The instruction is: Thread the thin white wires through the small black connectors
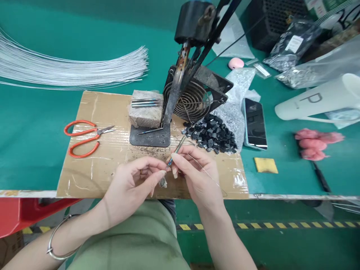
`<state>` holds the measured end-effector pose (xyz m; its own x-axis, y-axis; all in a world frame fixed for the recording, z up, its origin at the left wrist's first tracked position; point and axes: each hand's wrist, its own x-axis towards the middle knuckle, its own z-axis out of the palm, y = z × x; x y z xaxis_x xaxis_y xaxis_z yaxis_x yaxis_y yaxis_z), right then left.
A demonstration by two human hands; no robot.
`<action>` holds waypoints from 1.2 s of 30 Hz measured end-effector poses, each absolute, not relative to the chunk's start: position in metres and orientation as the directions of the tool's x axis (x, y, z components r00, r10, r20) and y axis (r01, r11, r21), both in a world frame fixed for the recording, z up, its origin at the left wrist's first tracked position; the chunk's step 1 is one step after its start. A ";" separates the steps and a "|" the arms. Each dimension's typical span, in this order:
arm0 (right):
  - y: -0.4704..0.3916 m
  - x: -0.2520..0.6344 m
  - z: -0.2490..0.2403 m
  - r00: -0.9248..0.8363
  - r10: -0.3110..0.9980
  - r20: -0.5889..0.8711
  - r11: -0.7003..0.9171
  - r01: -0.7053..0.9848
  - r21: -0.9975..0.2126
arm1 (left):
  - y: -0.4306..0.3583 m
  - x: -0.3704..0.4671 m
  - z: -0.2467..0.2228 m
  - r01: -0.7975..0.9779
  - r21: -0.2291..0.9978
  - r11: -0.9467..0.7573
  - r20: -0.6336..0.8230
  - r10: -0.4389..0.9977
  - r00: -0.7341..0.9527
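A slim metal rod [179,148] with a bluish lower tip slants between the fingers of my right hand [199,170], which is closed on it. A thin wire [203,169] curves over that same hand. My left hand [137,178] is closed in a pinch right at the rod's lower tip; what lies between its fingertips is hidden. Just below them shows a small greyish scrap [162,182], too unclear to name. Both hands are over the cardboard sheet [90,176], in front of a black base plate [150,140] with another thin metal rod [150,131] on it.
Orange-handled scissors [87,138] lie at left, below a bundle of white wires [84,69]. Behind my hands stand a block [146,118] bearing several rods, a hot-air nozzle [178,80] and a fan [194,99]. Black pieces [215,133] and a phone [255,123] lie right.
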<state>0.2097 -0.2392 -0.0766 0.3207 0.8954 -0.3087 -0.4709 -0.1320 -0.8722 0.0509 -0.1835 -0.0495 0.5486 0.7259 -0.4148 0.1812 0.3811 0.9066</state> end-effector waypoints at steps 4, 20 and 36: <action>-0.237 0.209 -0.076 0.297 0.900 -0.318 -0.137 -0.500 -0.855 | -0.184 0.051 -0.048 0.166 0.908 0.385 -0.411 0.736 0.539; -0.236 0.210 -0.074 0.256 0.901 -0.351 -0.167 -0.541 -0.825 | -0.188 0.049 -0.049 0.146 0.949 0.279 -0.312 0.773 0.552; -0.233 0.208 -0.075 0.258 0.903 -0.344 -0.167 -0.528 -0.833 | -0.191 0.050 -0.053 0.198 0.977 0.082 -0.178 0.824 0.538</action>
